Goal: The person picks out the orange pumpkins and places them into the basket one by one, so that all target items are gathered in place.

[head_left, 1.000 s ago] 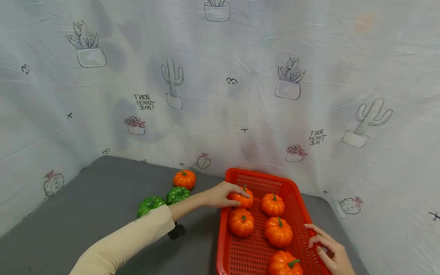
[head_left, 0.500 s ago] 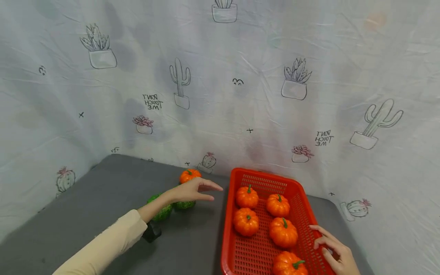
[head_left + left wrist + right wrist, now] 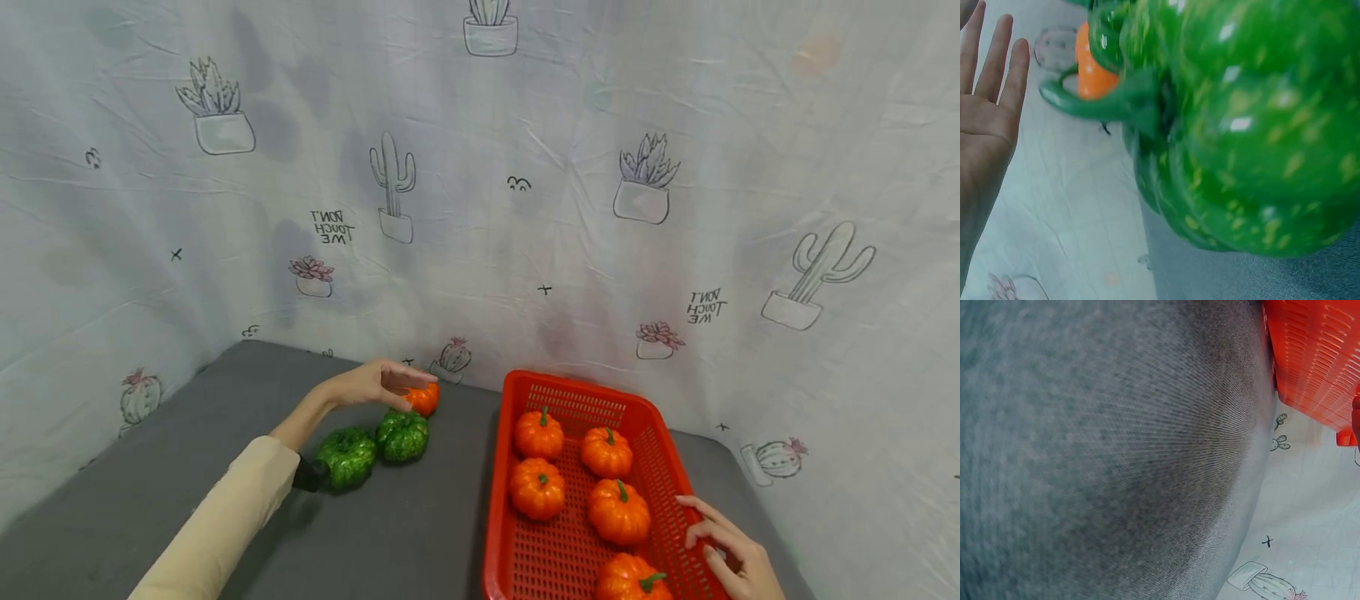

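Note:
My left hand (image 3: 363, 385) hovers with extended fingers over an orange pumpkin (image 3: 426, 400) at the back of the table, partly covering it in the head view. Its straight fingers and bare palm show in the left wrist view. Just in front sit two speckled green pumpkins, one (image 3: 402, 436) close beside the orange one and another (image 3: 347, 458) nearer my wrist. That nearer one fills much of the left wrist view, its curved stem (image 3: 1104, 103) pointing left. On the right, my right hand (image 3: 731, 550) grips the side rim of a red plastic basket (image 3: 491, 517), fingers curled over it.
Inside the basket lie several orange pumpkins, such as one (image 3: 618, 510) in the right row and one (image 3: 537, 489) in the left. A grey cloth (image 3: 420, 533) covers the table. Behind it hangs a pale curtain (image 3: 480, 233) printed with cacti.
My left hand has left the orange pumpkin in the basket's back left corner and moved left, over the pumpkin on the table. The right hand has stayed at the rim.

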Demonstrator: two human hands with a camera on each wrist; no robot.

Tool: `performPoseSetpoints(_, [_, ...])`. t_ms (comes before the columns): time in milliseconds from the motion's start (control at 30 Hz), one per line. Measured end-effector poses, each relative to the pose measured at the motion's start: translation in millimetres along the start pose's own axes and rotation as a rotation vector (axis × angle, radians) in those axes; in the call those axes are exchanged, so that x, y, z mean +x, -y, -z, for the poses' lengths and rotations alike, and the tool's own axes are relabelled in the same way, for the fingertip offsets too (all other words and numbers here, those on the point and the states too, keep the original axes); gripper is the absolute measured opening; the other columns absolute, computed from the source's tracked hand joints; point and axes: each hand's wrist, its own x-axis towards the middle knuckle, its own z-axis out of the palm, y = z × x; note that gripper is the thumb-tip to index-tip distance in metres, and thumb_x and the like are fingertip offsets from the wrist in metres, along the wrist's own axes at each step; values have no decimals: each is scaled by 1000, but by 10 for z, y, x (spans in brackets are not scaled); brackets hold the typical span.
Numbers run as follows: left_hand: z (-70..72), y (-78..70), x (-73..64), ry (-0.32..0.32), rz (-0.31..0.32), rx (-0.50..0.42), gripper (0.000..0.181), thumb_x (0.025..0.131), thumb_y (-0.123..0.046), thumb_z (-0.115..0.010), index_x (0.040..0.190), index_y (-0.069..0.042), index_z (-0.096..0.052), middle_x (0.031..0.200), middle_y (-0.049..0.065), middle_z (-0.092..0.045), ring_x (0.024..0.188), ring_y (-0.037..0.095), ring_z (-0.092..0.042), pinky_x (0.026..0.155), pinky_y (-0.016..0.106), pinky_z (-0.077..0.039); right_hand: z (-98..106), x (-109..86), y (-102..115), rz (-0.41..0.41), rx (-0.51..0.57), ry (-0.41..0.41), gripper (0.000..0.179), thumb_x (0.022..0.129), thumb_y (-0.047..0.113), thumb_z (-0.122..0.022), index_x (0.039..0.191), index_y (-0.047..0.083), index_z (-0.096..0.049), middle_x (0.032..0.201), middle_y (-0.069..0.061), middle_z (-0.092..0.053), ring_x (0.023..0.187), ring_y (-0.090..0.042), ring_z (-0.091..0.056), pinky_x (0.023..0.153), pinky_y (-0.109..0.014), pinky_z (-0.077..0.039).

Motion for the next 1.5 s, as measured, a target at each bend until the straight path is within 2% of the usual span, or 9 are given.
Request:
performPoseSetpoints(133, [82,88,-16,-74,12,3,57,89,1,-64,140,11,-40,145,30,-35,135,46,-28,105,55,-32,-12,-12,-6,-4,19,5,34,87,-18,-47,84,12,-61,130,19,-52,48,5,-31,40,-15,-29])
performPoseSetpoints(267, [77,175,-53,-128,7,32,55,91,-1,-63,138,13,-40,143,32,-36,132,48,-32,102,46,-41,-21,4,9,-39,-3,4,32,89,-15,-48,84,14,-62,128,21,-52,45,4,-26,40,-16,-29])
performPoseSetpoints(400, [10,227,-79,-65,41,21,60,89,-6,-68,138,14,-40,143,32,-36,132,46,-34,99,41,-45,-21,23,28,-62,-13,4,32,90,-14,-48,83,14,-61,127,22,-52,45,3,-28,40,-16,-30])
performPoseSetpoints(500, [-48,237,-64,15,63,17,64,86,-6,-71,140,10,-41,146,27,-36,136,41,-31,106,44,-36,-16,28,35,-57,-9,1,32,90,-15,-48,83,13,-61,127,22,-52,45,3,-28,40,-17,-29])
performPoseSetpoints(600, [-91,228,-41,54,69,46,66,83,-1,-72,140,8,-42,146,24,-37,138,37,-29,111,47,-27,-11,27,39,-60,-14,-1,32,90,-15,-48,83,13,-61,127,22,-52,45,4,-26,40,-16,-29])
performPoseSetpoints(800, [-134,222,-16,63,104,138,67,78,5,-74,139,4,-46,145,22,-41,138,38,-29,110,51,-28,-16,20,38,-61,-17,-2,32,90,-15,-48,83,14,-61,127,22,-52,43,4,-24,39,-16,-29])
performPoseSetpoints(1100, [-197,257,37,136,165,266,53,89,-11,-69,137,3,-50,145,16,-43,138,38,-28,107,55,-30,-7,21,49,-74,-17,-2,31,90,-13,-48,83,14,-62,127,23,-52,42,4,-24,39,-16,-29])
performPoseSetpoints(1333, [-258,235,81,165,189,300,49,90,-18,-69,133,1,-56,144,16,-45,138,37,-30,107,54,-30,-6,20,25,-53,-17,-6,32,88,-15,-50,84,14,-62,128,21,-53,44,4,-25,40,-15,-29])
performPoseSetpoints(1500, [-276,225,102,139,255,306,46,88,-20,-71,130,-6,-60,137,8,-53,137,33,-33,108,53,-30,-7,15,18,-57,-23,-5,32,88,-15,-50,84,15,-62,128,21,-52,43,5,-25,40,-15,-29])
